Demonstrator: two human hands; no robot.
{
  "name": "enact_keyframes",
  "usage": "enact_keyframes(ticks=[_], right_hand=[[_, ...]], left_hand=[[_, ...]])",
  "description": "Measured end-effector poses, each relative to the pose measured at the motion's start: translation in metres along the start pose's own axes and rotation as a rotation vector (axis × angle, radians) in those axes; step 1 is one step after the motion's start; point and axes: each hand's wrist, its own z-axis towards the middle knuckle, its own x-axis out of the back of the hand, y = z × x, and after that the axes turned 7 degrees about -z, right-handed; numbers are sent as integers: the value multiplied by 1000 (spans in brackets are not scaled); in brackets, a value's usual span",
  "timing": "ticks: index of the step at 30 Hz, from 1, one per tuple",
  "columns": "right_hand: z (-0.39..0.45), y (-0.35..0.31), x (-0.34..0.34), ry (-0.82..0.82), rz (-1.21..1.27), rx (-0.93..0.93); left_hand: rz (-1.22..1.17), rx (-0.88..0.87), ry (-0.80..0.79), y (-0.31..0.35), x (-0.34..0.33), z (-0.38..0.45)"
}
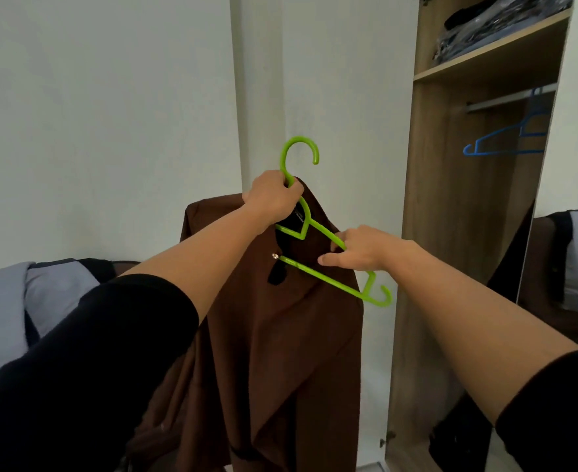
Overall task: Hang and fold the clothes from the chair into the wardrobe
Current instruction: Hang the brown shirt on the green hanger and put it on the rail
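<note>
A brown garment [280,335] hangs in front of me, partly on a lime-green plastic hanger [328,281]. My left hand [272,195] grips the hanger's neck just below its hook, together with the garment's collar. My right hand [359,250] pinches the hanger's right arm and the brown fabric at the shoulder. The hanger's right end sticks out bare past the cloth. To the right stands the open wardrobe [427,233], with a rail [509,100] across its top.
A blue hanger [498,144] hangs empty on the rail. Folded dark clothes [492,32] lie on the upper shelf. Grey and dark clothes [42,294] are piled at the lower left. A mirrored door [566,267] stands at the far right.
</note>
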Motion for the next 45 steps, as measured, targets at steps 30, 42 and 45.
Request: enact_keyframes(ticks=[30, 42, 45], right_hand=[[3, 17, -21, -57, 61, 178], [16, 8, -2, 273, 160, 139], [22, -17, 4, 397, 209, 180]], left_hand=[[-356, 157, 207, -71, 52, 23], [117, -77, 92, -73, 47, 20], [164, -130, -13, -55, 35, 14]])
